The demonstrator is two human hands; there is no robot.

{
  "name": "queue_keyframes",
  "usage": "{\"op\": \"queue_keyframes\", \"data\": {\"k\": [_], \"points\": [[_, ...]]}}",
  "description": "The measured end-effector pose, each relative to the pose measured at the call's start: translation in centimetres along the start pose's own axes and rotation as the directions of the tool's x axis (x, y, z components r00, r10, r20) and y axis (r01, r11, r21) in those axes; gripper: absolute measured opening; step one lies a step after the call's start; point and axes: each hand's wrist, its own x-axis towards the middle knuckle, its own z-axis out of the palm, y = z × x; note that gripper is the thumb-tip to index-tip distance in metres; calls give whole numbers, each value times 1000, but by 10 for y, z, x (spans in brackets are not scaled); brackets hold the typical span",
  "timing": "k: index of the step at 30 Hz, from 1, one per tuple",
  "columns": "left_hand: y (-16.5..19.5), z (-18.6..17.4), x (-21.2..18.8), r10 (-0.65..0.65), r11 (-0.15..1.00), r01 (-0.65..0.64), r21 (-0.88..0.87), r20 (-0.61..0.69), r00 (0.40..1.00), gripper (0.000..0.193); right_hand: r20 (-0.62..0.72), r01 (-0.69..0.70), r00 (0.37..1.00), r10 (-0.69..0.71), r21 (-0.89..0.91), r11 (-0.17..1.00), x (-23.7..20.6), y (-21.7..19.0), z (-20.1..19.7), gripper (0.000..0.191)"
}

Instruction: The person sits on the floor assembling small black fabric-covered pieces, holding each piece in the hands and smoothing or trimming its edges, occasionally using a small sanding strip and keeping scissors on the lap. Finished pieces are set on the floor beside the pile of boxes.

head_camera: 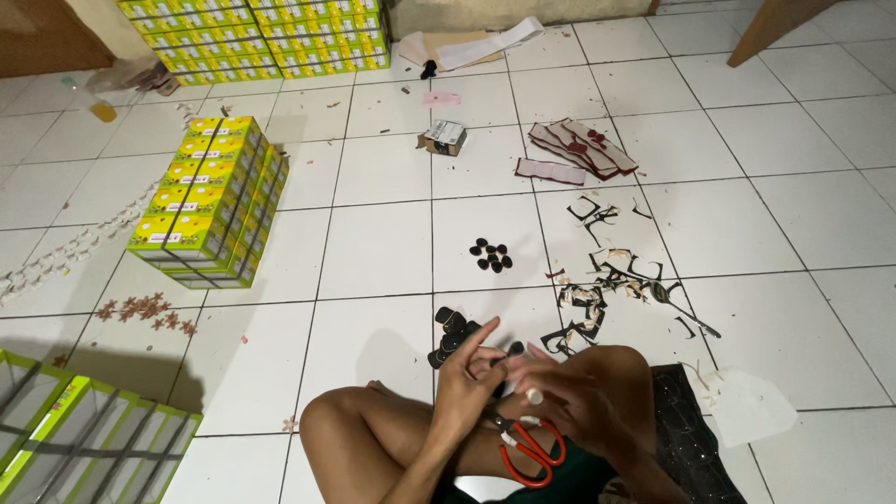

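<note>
I sit cross-legged on a white tiled floor. My left hand and my right hand meet above my knees, pinching a small dark cut piece between the fingertips. Red-handled scissors lie on my lap just below both hands. A small heap of black oval cut-outs lies on the tile right in front of my left hand. Further out lies a second cluster of black ovals.
Black and white offcut scraps litter the tiles to the right. Dark red strips lie further back, beside a small box. Yellow-green carton stacks stand at the left, the back and the near left. A wooden leg stands at the far right.
</note>
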Motion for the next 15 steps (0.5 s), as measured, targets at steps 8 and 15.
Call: {"op": "queue_keyframes", "data": {"k": [8, 15], "points": [[-9, 14, -1, 344, 939, -320, 126, -341, 875, 16, 20, -627, 725, 688, 433, 648, -46, 57, 38, 29], [-5, 26, -9, 416, 906, -353, 233, -345, 841, 19, -2, -10, 637, 771, 1000, 11, -48, 70, 47, 15]]}}
